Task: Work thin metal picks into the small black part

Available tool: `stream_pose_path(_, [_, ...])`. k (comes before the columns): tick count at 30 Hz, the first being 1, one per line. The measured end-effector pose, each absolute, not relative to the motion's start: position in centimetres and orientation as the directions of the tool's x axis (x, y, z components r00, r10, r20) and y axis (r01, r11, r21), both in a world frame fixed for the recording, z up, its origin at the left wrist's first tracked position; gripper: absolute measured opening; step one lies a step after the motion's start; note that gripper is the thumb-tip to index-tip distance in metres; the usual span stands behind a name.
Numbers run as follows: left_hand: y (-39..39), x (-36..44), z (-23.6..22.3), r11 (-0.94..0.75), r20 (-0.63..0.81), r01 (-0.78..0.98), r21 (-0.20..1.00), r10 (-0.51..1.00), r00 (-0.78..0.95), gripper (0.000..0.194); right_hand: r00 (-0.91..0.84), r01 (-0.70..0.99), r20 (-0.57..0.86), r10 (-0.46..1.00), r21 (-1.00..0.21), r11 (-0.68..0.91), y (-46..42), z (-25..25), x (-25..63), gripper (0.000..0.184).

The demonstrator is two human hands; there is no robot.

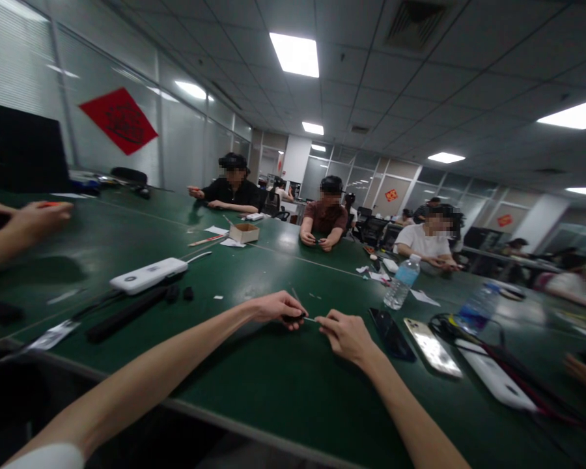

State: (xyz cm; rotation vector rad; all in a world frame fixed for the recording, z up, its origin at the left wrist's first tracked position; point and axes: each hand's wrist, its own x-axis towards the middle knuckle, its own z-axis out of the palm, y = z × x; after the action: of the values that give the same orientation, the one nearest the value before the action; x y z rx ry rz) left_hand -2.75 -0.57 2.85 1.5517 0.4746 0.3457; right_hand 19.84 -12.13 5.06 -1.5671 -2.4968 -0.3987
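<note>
My left hand [274,309] pinches a small black object [293,318] above the green table [234,371]. A thin pale pin [311,320] sticks out from that object towards my right hand [346,337], whose fingertips close on its far end. Both hands nearly touch, and my fingers hide most of the black object. Nearest to my right hand lies a black smartphone [391,333].
A gold-backed phone [432,346], white power bank [149,275], black strip [127,314], water bottle [401,281] and cardboard box [244,232] stand on the table. Several co-workers sit around it. Another person's hand [39,220] reaches in at the left.
</note>
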Motion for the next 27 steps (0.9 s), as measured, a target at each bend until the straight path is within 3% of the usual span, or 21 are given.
stream_pose_path(6, [-0.5, -2.2, 2.7, 0.0, -0.083, 0.095, 0.996, 0.475, 0.876, 0.036, -0.445, 0.896, 0.241, 0.863, 0.124, 0.427, -12.3, 5.7, 20.4, 0.029])
stream_pose_path(12, [0.1, -1.0, 2.6, -0.031, 0.113, -0.125, 0.992, 0.67, 0.734, 0.039, -0.438, 0.899, 0.218, 0.872, 0.126, 0.42, -12.2, 5.9, 19.9, 0.027])
stream_pose_path(18, [1.1, -0.8, 2.6, -0.066, 0.218, -0.291, 0.955, 0.82, 0.529, 0.036, -0.277, 0.958, 0.379, 0.883, 0.036, 0.285, -11.7, 5.5, 20.2, 0.026])
stream_pose_path(21, [1.8, -1.3, 2.4, -0.111, 0.2, -0.202, 0.973, 0.842, 0.501, 0.03, -0.208, 0.971, 0.407, 0.889, -0.024, 0.238, -11.7, 5.2, 20.5, 0.025])
stream_pose_path(24, [2.1, -1.9, 2.1, -0.201, 0.148, 0.057, 0.978, 0.857, 0.493, 0.025, -0.166, 0.977, 0.387, 0.907, -0.059, 0.204, -11.7, 5.0, 20.2, 0.025])
stream_pose_path(27, [1.9, -2.3, 1.9, -0.436, 0.205, 0.371, 0.82, 0.829, 0.521, 0.026, -0.17, 0.977, 0.355, 0.92, -0.063, 0.205, -11.8, 4.7, 19.3, 0.024])
